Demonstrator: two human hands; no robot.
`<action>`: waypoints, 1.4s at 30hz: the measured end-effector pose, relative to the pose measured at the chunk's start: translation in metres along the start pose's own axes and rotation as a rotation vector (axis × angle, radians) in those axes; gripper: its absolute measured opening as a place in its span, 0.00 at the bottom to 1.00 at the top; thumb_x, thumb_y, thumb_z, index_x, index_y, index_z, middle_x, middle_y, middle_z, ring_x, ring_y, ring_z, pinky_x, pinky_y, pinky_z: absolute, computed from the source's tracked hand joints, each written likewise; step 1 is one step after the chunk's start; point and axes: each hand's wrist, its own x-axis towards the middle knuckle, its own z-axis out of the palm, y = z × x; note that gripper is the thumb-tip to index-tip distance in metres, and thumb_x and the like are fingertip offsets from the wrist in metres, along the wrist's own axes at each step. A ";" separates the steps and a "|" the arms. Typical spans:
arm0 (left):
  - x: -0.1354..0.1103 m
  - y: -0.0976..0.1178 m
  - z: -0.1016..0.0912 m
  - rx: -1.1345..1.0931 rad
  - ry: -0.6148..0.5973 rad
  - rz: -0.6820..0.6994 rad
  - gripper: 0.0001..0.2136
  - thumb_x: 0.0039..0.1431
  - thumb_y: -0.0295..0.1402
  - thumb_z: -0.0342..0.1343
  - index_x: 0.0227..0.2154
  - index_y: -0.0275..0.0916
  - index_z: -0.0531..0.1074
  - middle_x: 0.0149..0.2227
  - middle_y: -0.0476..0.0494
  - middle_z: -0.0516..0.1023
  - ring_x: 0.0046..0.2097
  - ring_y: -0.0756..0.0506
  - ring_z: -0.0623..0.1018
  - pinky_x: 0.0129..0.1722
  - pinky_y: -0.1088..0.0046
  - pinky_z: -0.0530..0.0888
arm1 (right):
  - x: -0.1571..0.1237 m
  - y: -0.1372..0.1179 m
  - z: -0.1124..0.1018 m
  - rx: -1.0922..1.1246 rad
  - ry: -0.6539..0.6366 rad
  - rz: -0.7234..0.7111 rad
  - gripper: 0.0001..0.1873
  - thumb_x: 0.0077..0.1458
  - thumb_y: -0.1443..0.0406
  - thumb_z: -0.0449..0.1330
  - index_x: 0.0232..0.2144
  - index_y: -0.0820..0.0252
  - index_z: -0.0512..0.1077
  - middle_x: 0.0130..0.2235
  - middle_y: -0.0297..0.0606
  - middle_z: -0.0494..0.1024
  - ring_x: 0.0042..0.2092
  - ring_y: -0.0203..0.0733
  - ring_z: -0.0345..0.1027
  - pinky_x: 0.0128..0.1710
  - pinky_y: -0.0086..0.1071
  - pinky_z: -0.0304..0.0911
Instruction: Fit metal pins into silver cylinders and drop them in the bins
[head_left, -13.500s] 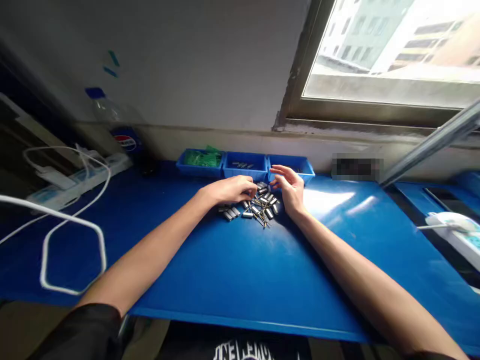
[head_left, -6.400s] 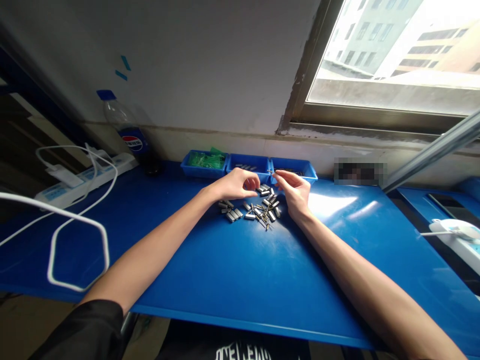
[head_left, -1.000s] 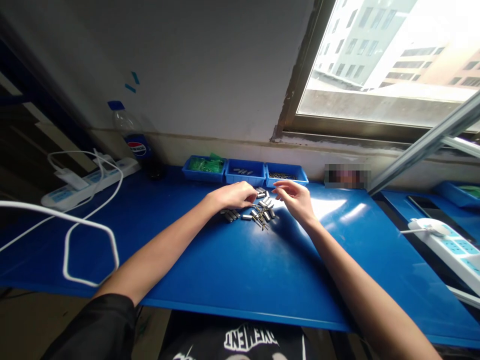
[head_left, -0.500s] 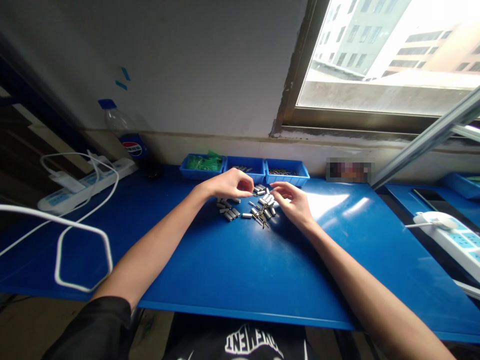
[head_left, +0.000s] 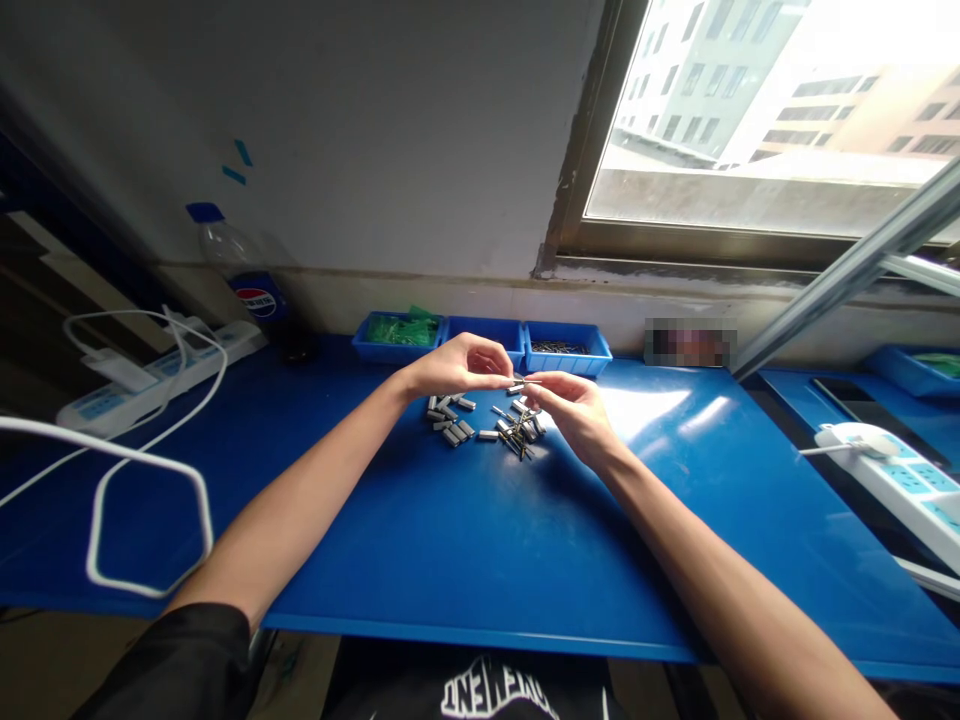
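Note:
My left hand [head_left: 466, 364] is closed in a pinch, its fingertips at a small grey metal piece [head_left: 517, 380]. Facing it, my right hand [head_left: 570, 408] pinches a thin metal pin [head_left: 533, 381] that points toward the left hand. The fingertips nearly meet, and whether pin and piece are joined is too small to tell. Below the hands, short silver metal blocks [head_left: 454, 433] lie on the left of a loose pile. On its right, brass-and-dark pins [head_left: 517, 440] are mixed with more blocks. The fingers hide part of the pile.
Three blue bins line the wall: one with green plastic bags [head_left: 401, 328], a middle bin [head_left: 487, 328] partly behind my left hand, one with dark pins [head_left: 559, 347]. A cola bottle [head_left: 255, 295], a power strip [head_left: 161, 375] and a white cable [head_left: 202, 490] are at left on the blue table [head_left: 450, 540].
My hands have come together, the right moving left and the left slightly right. A thin pin now shows between their fingertips. The camera view has shifted slightly.

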 end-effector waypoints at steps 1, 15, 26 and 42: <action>0.000 -0.001 0.000 0.002 -0.002 -0.003 0.14 0.57 0.41 0.67 0.37 0.33 0.79 0.38 0.41 0.82 0.40 0.47 0.81 0.44 0.70 0.78 | 0.000 0.001 0.000 0.006 0.007 0.009 0.16 0.51 0.54 0.73 0.39 0.56 0.83 0.35 0.38 0.84 0.35 0.43 0.76 0.42 0.39 0.71; 0.000 -0.019 0.001 0.498 -0.051 -0.143 0.09 0.54 0.34 0.64 0.37 0.36 0.82 0.37 0.43 0.83 0.40 0.46 0.80 0.38 0.75 0.73 | 0.003 0.015 -0.010 0.003 0.137 0.047 0.18 0.47 0.54 0.73 0.38 0.56 0.81 0.35 0.38 0.84 0.35 0.43 0.77 0.43 0.40 0.74; 0.003 -0.031 0.005 0.734 -0.187 -0.130 0.03 0.58 0.26 0.61 0.32 0.34 0.79 0.35 0.43 0.80 0.36 0.48 0.76 0.33 0.75 0.68 | 0.003 0.016 -0.010 -0.145 0.158 0.009 0.16 0.52 0.53 0.69 0.39 0.56 0.79 0.33 0.37 0.82 0.32 0.42 0.74 0.37 0.37 0.71; 0.007 -0.010 0.019 0.372 0.168 0.062 0.04 0.55 0.28 0.64 0.33 0.34 0.76 0.33 0.45 0.82 0.35 0.49 0.81 0.38 0.75 0.75 | 0.004 0.012 -0.004 -0.100 0.029 0.027 0.21 0.52 0.51 0.71 0.44 0.55 0.81 0.38 0.39 0.85 0.33 0.42 0.75 0.35 0.36 0.72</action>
